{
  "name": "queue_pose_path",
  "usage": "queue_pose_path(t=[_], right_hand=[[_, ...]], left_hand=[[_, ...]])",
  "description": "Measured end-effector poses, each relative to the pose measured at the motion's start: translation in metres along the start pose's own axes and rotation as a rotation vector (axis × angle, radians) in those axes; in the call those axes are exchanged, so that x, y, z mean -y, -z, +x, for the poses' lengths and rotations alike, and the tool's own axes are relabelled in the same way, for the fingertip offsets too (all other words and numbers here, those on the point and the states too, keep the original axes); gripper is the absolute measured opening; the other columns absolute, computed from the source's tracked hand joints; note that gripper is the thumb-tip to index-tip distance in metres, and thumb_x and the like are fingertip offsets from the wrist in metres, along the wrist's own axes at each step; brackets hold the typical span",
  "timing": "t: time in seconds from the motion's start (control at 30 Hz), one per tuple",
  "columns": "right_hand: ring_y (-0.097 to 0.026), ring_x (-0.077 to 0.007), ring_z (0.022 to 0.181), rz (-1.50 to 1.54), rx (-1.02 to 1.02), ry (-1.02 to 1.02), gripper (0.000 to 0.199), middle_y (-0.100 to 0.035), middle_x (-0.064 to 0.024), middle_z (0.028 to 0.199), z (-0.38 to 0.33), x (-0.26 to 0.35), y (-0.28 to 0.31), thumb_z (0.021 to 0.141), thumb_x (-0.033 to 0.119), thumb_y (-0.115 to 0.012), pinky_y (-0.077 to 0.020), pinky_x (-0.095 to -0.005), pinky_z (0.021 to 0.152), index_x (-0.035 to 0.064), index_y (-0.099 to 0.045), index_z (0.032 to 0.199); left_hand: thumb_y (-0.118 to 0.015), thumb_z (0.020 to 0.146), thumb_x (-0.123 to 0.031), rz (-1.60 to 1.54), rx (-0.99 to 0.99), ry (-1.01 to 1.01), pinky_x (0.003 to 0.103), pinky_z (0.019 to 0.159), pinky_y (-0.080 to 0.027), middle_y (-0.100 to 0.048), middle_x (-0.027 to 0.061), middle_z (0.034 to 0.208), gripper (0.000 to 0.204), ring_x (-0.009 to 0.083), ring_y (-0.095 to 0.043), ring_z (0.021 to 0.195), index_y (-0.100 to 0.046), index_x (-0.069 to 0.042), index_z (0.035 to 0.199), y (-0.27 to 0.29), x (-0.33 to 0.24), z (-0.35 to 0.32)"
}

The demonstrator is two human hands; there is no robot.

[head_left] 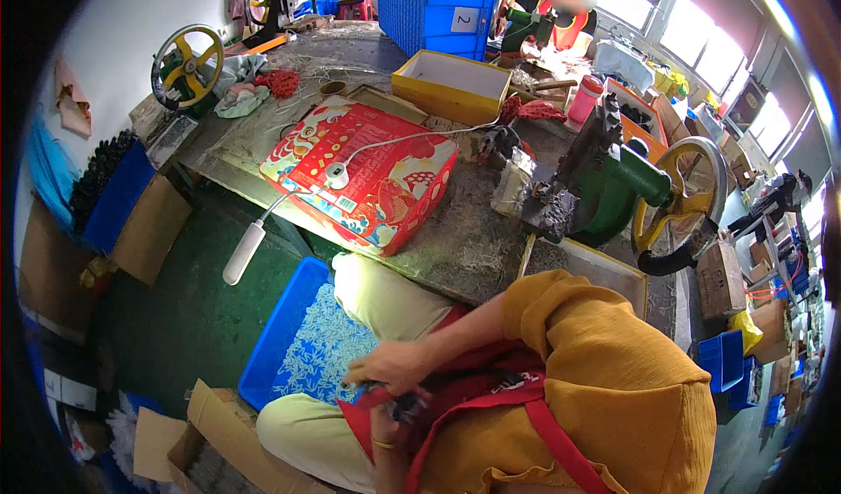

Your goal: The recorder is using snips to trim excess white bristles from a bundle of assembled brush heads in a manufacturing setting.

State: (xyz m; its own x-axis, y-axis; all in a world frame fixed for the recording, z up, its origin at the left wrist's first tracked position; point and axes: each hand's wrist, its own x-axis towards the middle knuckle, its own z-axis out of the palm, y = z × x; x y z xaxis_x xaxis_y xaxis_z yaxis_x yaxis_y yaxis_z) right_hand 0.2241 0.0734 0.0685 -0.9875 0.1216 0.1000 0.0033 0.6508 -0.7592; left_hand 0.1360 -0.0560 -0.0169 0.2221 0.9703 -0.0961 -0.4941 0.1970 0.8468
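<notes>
Both hands are close together over my lap, in front of the red apron. My right hand is above, its fingers curled toward the left hand. Below it, my left hand, with a thin band at the wrist, is closed around a dark thing. That thing is small and blurred, so I cannot make out its kind. Just beyond the hands, a blue plastic tray lies between my knees. It holds many small, pale blue, slender pieces.
A worktable carries a red patterned box with a lamp, a yellow box and a green hand press with a yellow wheel. An open cardboard box stands lower left. Another person sits across the table.
</notes>
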Motion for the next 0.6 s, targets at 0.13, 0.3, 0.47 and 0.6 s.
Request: queue_pose_path(t=[0.13,0.3,0.47,0.6], right_hand=[[-0.052,-0.0327,0.072,-0.277,-0.104,-0.049,0.032,-0.048,-0.0125,0.081,0.021,0.005,0.022,0.06,0.02,-0.059,-0.0416,-0.0404,0.056,0.0027,-0.043,0.081],[-0.052,-0.0327,0.064,-0.309,-0.136,0.024,0.034,-0.05,-0.0117,0.072,0.041,0.01,0.028,0.061,0.029,-0.06,-0.041,-0.04,0.053,0.0035,-0.044,0.076],[-0.052,-0.0311,0.058,-0.204,-0.254,0.17,0.02,-0.053,-0.0106,0.06,0.055,0.01,0.028,0.06,0.02,-0.058,-0.0393,-0.0397,0.048,0.0047,-0.048,0.067],[-0.052,-0.0312,0.056,-0.201,-0.175,0.253,0.017,-0.053,-0.0112,0.058,0.063,0.014,0.024,0.056,0.017,-0.057,-0.0385,-0.0397,0.046,0.0043,-0.05,0.064]], left_hand=[[-0.043,0.081,-0.034,-0.551,-0.258,-0.06,0.037,0.068,-0.046,-0.054,0.0074,0.096,0.035,0.0227,-0.054,0.083,-0.047,-0.009,0.105,0.014,-0.008,0.025],[-0.043,0.081,-0.036,-0.519,-0.217,-0.081,0.036,0.067,-0.046,-0.054,0.0055,0.094,0.032,0.0209,-0.054,0.082,-0.048,-0.012,0.1,0.014,-0.031,0.029],[-0.041,0.082,-0.035,-0.787,-0.385,-0.154,0.037,0.066,-0.046,-0.055,0.0074,0.092,0.031,0.0233,-0.054,0.083,-0.049,-0.011,0.099,0.021,-0.041,0.034],[-0.044,0.081,-0.03,-0.605,-0.227,-0.346,0.042,0.07,-0.044,-0.054,0.008,0.099,0.029,0.0259,-0.052,0.089,-0.049,-0.009,0.1,-0.014,-0.047,0.02]])
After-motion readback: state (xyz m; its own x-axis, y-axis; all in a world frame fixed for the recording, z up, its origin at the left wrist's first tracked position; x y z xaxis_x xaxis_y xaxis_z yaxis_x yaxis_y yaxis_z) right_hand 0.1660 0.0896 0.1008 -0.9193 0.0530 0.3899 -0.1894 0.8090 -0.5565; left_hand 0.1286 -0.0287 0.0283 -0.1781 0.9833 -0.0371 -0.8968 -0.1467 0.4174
